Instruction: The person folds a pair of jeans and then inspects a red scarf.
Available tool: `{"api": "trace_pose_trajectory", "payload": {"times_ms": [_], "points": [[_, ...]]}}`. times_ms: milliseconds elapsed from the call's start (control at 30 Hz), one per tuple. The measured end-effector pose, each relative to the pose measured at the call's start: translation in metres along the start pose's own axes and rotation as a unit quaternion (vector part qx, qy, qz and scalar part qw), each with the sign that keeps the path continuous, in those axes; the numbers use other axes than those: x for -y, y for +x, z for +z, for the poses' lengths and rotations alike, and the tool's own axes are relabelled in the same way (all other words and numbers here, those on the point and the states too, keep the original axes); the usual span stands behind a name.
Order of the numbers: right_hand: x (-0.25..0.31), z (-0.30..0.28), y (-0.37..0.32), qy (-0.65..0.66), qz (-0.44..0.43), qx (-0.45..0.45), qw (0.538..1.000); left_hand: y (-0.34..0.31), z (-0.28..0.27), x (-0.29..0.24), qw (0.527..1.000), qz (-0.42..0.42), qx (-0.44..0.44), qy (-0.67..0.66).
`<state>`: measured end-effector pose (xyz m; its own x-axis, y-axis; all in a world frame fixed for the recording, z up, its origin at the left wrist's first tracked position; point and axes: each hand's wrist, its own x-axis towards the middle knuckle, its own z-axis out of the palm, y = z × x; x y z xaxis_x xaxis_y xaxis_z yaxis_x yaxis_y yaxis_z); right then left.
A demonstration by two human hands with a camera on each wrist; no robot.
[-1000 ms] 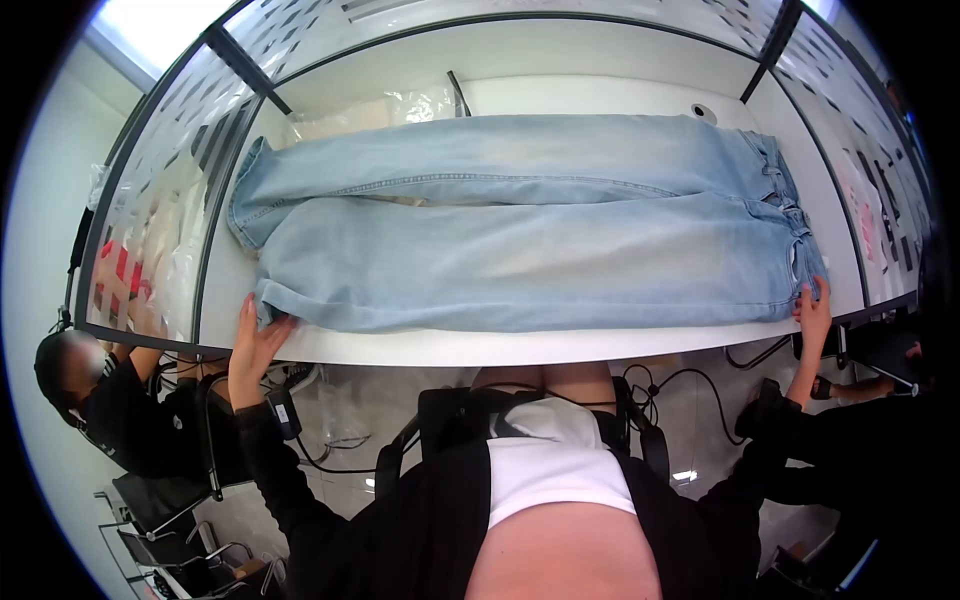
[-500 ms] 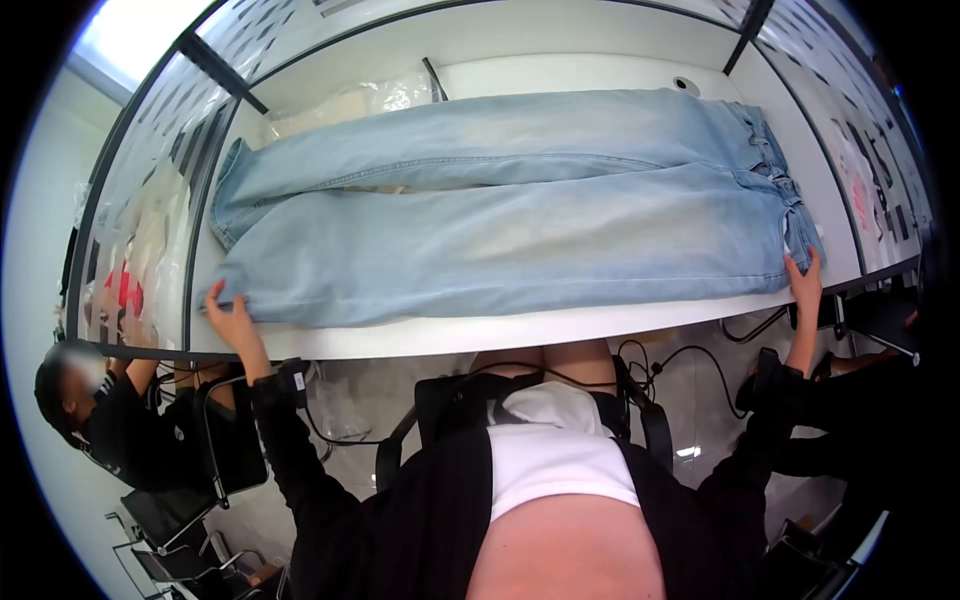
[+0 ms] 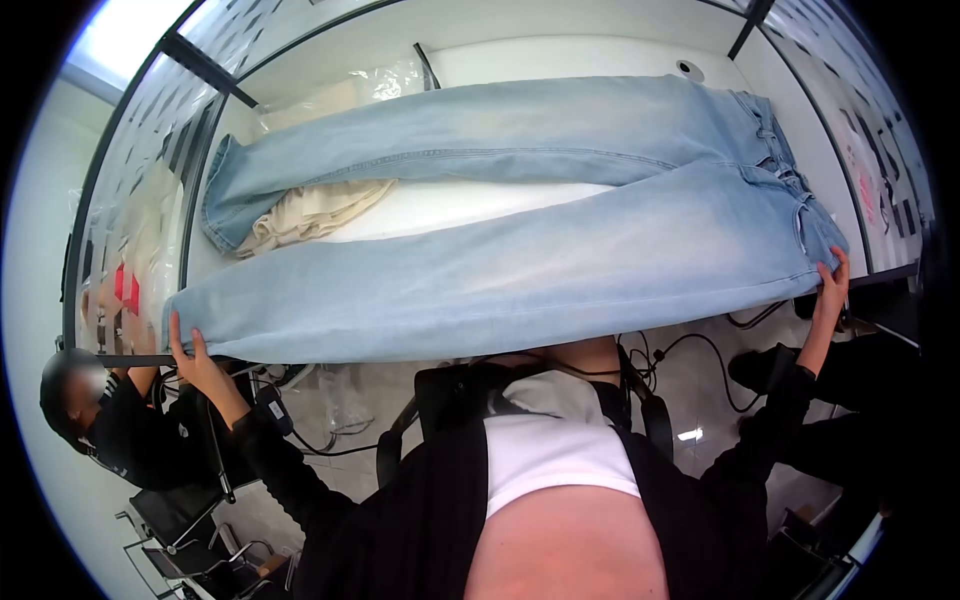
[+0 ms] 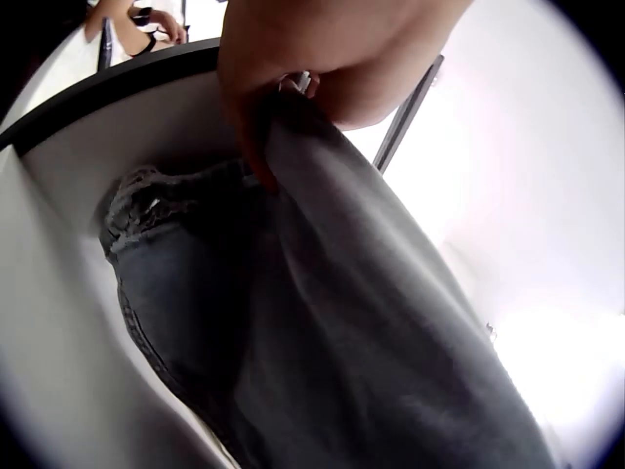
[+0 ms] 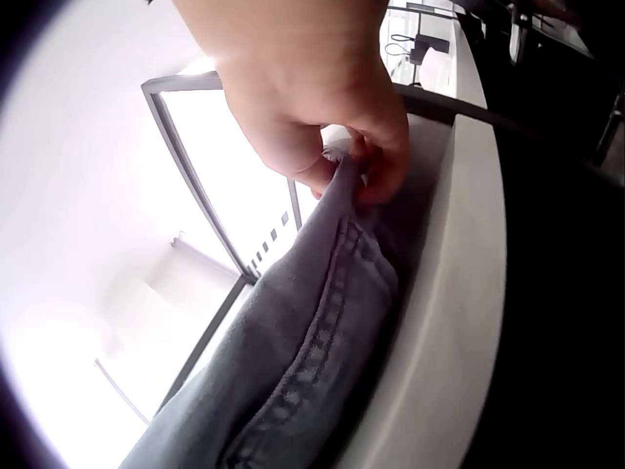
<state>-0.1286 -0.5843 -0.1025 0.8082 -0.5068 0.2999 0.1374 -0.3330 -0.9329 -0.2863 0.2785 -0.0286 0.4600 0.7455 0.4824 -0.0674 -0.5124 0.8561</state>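
Pale-blue denim jeans (image 3: 520, 265) stretch lengthwise across the smooth white counter (image 3: 450, 205), faded in soft patches, and they're gripped at both ends: the left hand (image 3: 203, 372) pinches the near leg's lower end, the right hand (image 3: 832, 285) pinches the stitched waist-end corner! Wrinkled beige cloth (image 3: 310, 212) bunches between the legs; crinkly clear plastic (image 3: 390, 80) gleams behind.

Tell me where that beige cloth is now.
In the head view, the beige cloth lies left of centre, between the two legs of the jeans.
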Motion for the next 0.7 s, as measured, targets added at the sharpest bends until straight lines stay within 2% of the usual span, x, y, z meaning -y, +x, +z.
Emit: {"api": "trace_pose_trajectory", "payload": {"times_ms": [33,67,133,200,267,400,433,467,500,533,600,633,667,700], "points": [[-0.006,-0.002,-0.001,-0.023,-0.008,0.006,1.000,0.000,-0.005,0.011,0.998,-0.044,0.008,-0.045],[-0.013,-0.004,0.000,-0.045,-0.017,0.011,0.999,-0.002,-0.009,0.021,0.999,-0.025,0.030,-0.015],[-0.017,-0.007,-0.003,-0.205,-0.074,0.030,0.976,-0.013,-0.003,0.010,0.998,-0.043,0.030,-0.025],[-0.029,-0.016,0.000,-0.328,-0.075,0.048,0.941,-0.009,-0.028,0.041,0.992,-0.064,0.111,0.008],[-0.024,-0.016,-0.001,-0.329,0.013,0.065,0.942,-0.011,-0.036,0.042,0.969,-0.038,0.187,0.157],[-0.004,-0.004,-0.005,-0.390,0.019,0.078,0.917,-0.028,-0.023,0.033,0.948,-0.223,0.207,0.095],[-0.007,-0.004,-0.003,-0.435,-0.032,0.079,0.896,-0.031,-0.018,0.033,0.940,-0.256,0.212,0.080],[-0.004,-0.004,-0.003,-0.476,-0.030,0.077,0.876,-0.033,-0.014,0.033,0.931,-0.288,0.215,0.066],[-0.001,0.000,-0.004,-0.514,-0.029,0.075,0.854,-0.035,-0.012,0.033,0.930,-0.287,0.217,0.073],[0.012,0.010,-0.007,-0.552,-0.028,0.073,0.830,-0.032,-0.010,0.031,0.921,-0.266,0.236,0.160],[0.064,0.035,-0.016,-0.594,0.086,0.110,0.792,-0.018,-0.011,0.023,0.880,-0.218,0.263,0.330],[0.083,0.047,-0.019,-0.609,0.142,0.128,0.770,-0.012,-0.013,0.022,0.856,-0.256,0.274,0.356],[0.078,0.042,-0.010,-0.668,0.075,0.137,0.727,-0.001,-0.014,0.021,0.832,-0.238,0.298,0.402],[0.073,0.038,0.003,-0.655,0.039,0.176,0.734,0.012,-0.014,0.020,0.805,-0.221,0.319,0.449]]}}
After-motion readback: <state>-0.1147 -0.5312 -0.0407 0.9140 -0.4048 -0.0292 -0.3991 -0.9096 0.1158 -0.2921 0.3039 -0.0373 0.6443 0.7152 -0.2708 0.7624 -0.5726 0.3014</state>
